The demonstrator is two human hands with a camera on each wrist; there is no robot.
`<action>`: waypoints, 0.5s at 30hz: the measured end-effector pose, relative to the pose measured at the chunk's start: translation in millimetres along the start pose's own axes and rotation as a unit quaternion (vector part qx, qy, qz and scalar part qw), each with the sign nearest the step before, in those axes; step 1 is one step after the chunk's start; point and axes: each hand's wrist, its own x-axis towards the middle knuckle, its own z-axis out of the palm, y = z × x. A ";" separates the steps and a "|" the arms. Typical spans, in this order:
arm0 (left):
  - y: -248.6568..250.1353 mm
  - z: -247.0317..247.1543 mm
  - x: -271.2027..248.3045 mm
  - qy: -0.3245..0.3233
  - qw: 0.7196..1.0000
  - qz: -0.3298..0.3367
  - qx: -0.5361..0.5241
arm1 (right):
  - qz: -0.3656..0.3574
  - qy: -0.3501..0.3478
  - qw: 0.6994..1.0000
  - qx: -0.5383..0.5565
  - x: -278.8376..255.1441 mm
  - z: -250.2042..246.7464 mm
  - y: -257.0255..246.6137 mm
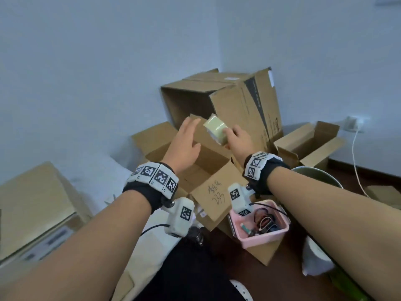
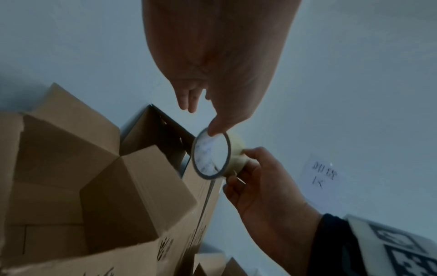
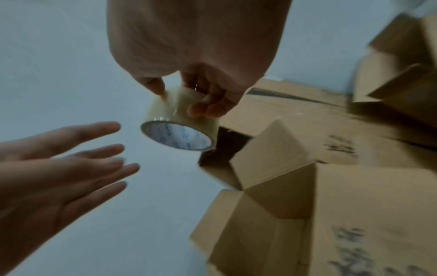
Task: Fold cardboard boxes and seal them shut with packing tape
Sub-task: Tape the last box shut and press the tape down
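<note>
Right hand [image 1: 237, 139] grips the tape roll [image 1: 217, 128] over the open box [image 1: 195, 168]; left hand [image 1: 184, 146] is spread, holding nothing. I'd fold the flaps flat first, then find the tape end.

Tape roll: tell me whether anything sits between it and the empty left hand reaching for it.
Nothing visible does. The right hand holds the tape roll up above the open box; the left hand, fingers spread, faces it across open air.

Brown boxes [image 1: 217, 98], one bearing black handwriting. The tape [image 1: 217, 129] is pale yellowish, its core white with blue print. A pink bin [image 1: 263, 237]. Black wristbands [image 1: 268, 170] carry black-and-white square markers.
</note>
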 end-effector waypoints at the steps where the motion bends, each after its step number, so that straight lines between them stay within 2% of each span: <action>1: -1.0 -13.7 -6.1 0.011 1.000 -0.026 -0.007 | -0.032 -0.028 0.999 0.001 -6.7 11.9 -16.4; 4: -13.3 -58.9 -29.4 0.059 0.989 -0.119 -0.067 | -0.108 -0.096 0.989 -0.001 -33.3 47.2 -54.2; 6: -24.9 -90.6 -48.2 0.107 0.969 -0.169 -0.145 | -0.140 -0.138 0.980 -0.007 -52.9 68.2 -74.9; 10: -55.7 -139.0 -87.4 0.146 0.962 -0.174 -0.152 | -0.203 -0.196 0.959 -0.020 -83.9 106.1 -108.8; 15: -69.2 -172.8 -140.8 0.212 0.952 -0.190 -0.110 | -0.229 -0.232 0.945 -0.024 -112.5 149.9 -131.4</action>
